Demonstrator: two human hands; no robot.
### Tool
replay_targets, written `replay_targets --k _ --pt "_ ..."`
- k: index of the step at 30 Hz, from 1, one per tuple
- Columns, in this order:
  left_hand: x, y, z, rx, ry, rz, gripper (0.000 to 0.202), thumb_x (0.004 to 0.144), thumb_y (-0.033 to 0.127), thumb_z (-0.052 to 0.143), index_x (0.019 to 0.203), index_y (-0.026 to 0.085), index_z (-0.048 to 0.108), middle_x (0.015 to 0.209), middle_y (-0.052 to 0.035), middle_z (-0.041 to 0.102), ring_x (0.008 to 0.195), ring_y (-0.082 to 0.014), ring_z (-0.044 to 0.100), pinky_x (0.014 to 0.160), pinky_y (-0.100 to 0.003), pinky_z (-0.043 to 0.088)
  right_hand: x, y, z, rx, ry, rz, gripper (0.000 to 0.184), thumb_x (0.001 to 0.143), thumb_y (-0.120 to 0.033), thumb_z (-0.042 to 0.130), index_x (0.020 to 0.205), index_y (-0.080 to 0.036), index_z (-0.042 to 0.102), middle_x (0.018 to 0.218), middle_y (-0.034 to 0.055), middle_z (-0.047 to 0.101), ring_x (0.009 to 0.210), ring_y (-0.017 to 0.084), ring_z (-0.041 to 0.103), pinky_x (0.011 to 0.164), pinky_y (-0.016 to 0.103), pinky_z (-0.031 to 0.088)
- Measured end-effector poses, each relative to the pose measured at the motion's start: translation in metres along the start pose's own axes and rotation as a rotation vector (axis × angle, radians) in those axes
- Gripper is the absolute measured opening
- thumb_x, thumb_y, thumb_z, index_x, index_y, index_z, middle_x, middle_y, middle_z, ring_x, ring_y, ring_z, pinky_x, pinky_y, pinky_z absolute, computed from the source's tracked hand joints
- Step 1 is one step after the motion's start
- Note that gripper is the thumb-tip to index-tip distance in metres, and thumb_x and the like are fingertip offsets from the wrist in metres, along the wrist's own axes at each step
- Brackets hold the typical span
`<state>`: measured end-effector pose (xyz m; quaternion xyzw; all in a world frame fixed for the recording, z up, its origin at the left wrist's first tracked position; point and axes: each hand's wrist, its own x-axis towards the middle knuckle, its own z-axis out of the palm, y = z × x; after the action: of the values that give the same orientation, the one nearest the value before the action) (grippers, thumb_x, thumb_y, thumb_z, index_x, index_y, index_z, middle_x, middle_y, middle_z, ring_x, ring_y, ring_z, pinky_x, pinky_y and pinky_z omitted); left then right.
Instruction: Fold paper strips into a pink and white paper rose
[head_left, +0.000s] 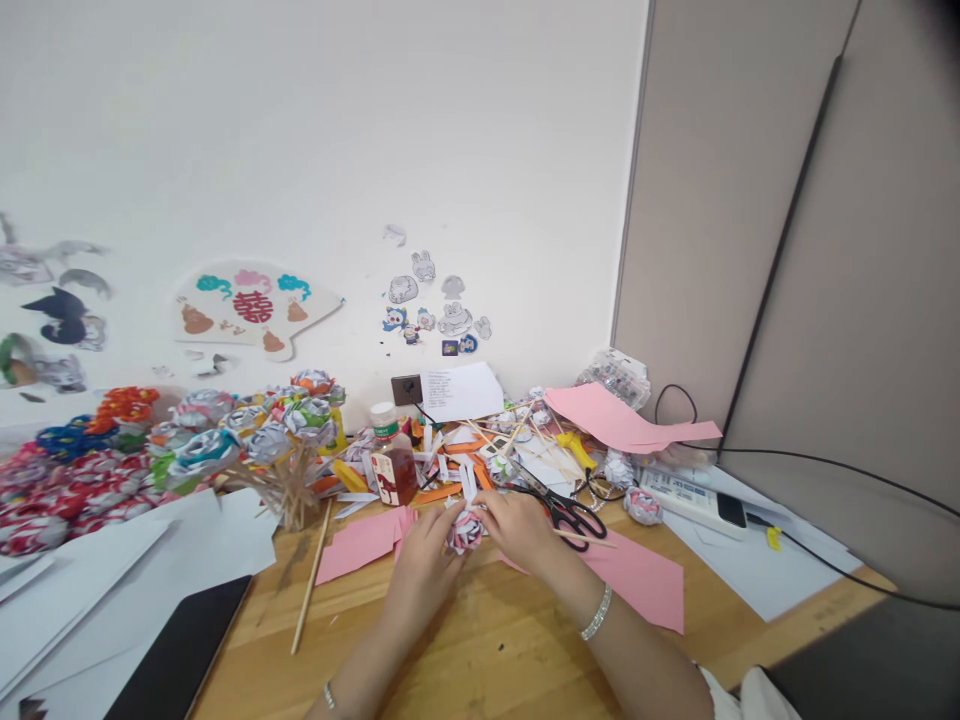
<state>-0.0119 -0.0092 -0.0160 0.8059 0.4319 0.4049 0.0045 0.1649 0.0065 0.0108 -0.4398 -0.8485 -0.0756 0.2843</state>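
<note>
- Wooden desk (480,640) stands against a white wall with cartoon stickers on it and a grey partition to the right.
- Left hand (422,572) and right hand (523,530) meet at mid-desk, fingers closed from opposite sides on a small paper rose (466,530) of pink, white and grey.
- Paper rose sits just above the desktop between the two sets of fingertips. The two-sided pinch appears meant to stop its rolled layers from springing loose (a judgement, not observed).
- Pink paper sheet (649,585) lies flat under and beside the hands, probably as a working base. A second pink sheet (626,422) lies further back on the clutter.
- Black-handled scissors (571,515) lie just beside the right hand, within easy reach.
- Small bottle (393,470) of reddish liquid stands upright behind the left hand.
- Wooden stick (310,582) lies loose on the desk left of the hands. More sticks lie among paper scraps further back.
- Finished paper flowers (187,440) are heaped at the left, well apart from the hands and seemingly set aside.
- Dark tablet (180,650) rests on white sheets at the near left.
- Beaded bracelet (598,612) circles the right wrist.
</note>
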Motion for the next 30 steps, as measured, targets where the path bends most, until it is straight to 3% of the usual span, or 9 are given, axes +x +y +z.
replay_targets --k 3,10,23,30 --pt "0.0001 0.0009 -0.0005 0.006 0.011 -0.007 0.044 0.077 0.016 0.057 0.12 0.023 0.052 0.102 -0.0092 0.063 0.092 -0.0243 0.058 0.077 -0.039 0.048 -0.0018 0.0014 0.0011 0.032 0.057 0.037 0.022 0.093 -0.034 0.046 0.105 -0.018 0.056 0.082 0.0052 0.07 0.075 0.017 0.066 0.063 0.024 0.041" --pt "-0.0002 0.0023 -0.0004 0.031 0.015 -0.013 0.044 0.076 0.015 0.056 0.12 0.023 0.053 0.102 -0.0086 0.063 0.092 -0.0241 0.059 0.077 -0.038 0.048 -0.0036 0.0036 0.0052 0.086 0.142 0.015 0.024 0.094 -0.035 0.044 0.092 -0.018 0.061 0.08 0.0044 0.069 0.074 0.016 0.064 0.064 0.023 0.04" --pt "-0.0026 -0.0021 0.0028 0.086 0.012 0.019 0.046 0.078 0.015 0.055 0.122 0.023 0.049 0.102 -0.0097 0.062 0.092 -0.0245 0.058 0.077 -0.039 0.048 -0.0012 0.0021 0.0045 0.053 0.131 -0.04 0.035 0.097 -0.034 0.038 0.08 -0.017 0.063 0.071 0.003 0.067 0.066 0.014 0.061 0.061 0.022 0.037" --pt "-0.0013 0.0002 0.0015 0.074 0.024 0.021 0.044 0.077 0.014 0.053 0.12 0.022 0.051 0.098 -0.0093 0.063 0.088 -0.0241 0.059 0.074 -0.038 0.048 -0.0021 0.0024 0.0079 0.028 0.137 -0.062 0.034 0.097 -0.031 0.036 0.084 -0.017 0.064 0.073 0.0033 0.068 0.067 0.014 0.062 0.061 0.022 0.037"
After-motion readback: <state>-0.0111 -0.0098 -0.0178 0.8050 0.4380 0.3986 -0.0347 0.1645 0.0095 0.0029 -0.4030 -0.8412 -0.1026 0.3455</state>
